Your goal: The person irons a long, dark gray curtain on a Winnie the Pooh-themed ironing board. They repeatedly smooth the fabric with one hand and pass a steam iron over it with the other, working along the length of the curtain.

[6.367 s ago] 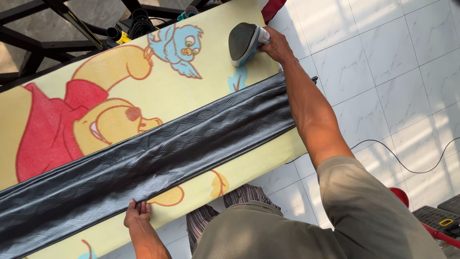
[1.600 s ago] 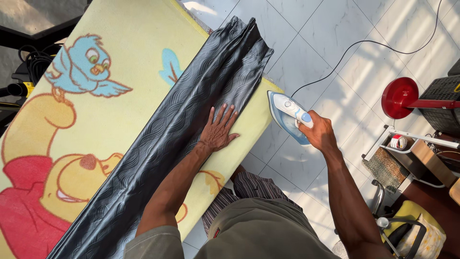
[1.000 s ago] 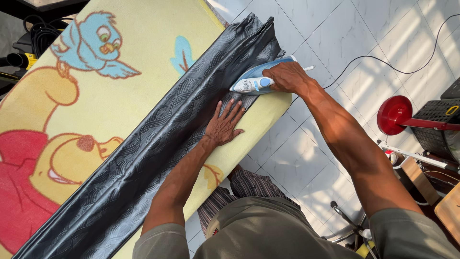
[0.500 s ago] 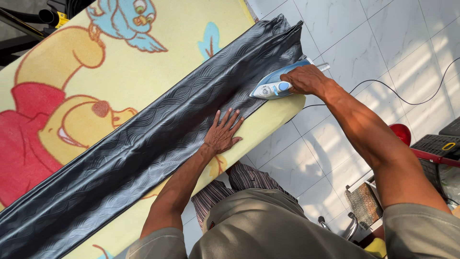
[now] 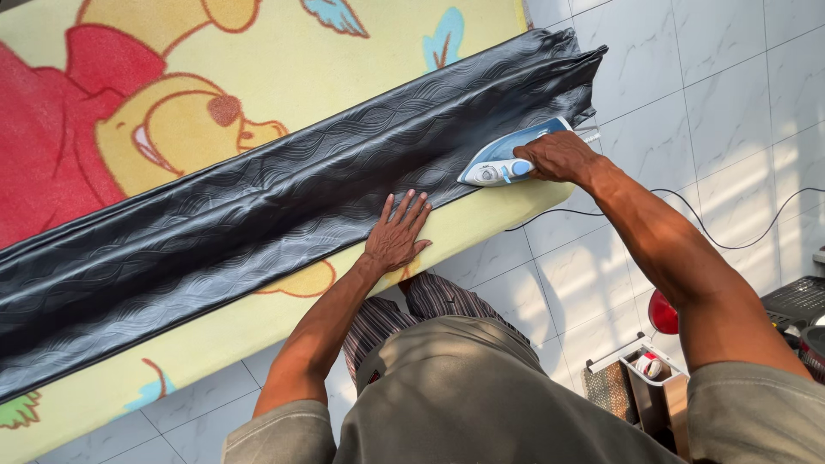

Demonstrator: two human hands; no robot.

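Observation:
A long strip of shiny black fabric (image 5: pixel 258 215) with a wavy pattern lies lengthwise on a yellow ironing surface (image 5: pixel 344 60) printed with a cartoon bear. My left hand (image 5: pixel 397 232) rests flat on the fabric's near edge, fingers spread. My right hand (image 5: pixel 559 157) grips the handle of a blue and white iron (image 5: pixel 498 159), which sits sole-down on the fabric near its right end.
The iron's black cord (image 5: pixel 713 232) trails over the white tiled floor (image 5: pixel 730 86) to the right. A red round object (image 5: pixel 662 311), a small rack (image 5: pixel 640 378) and dark boxes (image 5: pixel 795 301) stand at the lower right.
My right hand brought the iron from beyond the board's edge onto the fabric and keeps it near the right end. My left hand stayed pressed on the fabric. The view shifted along the board.

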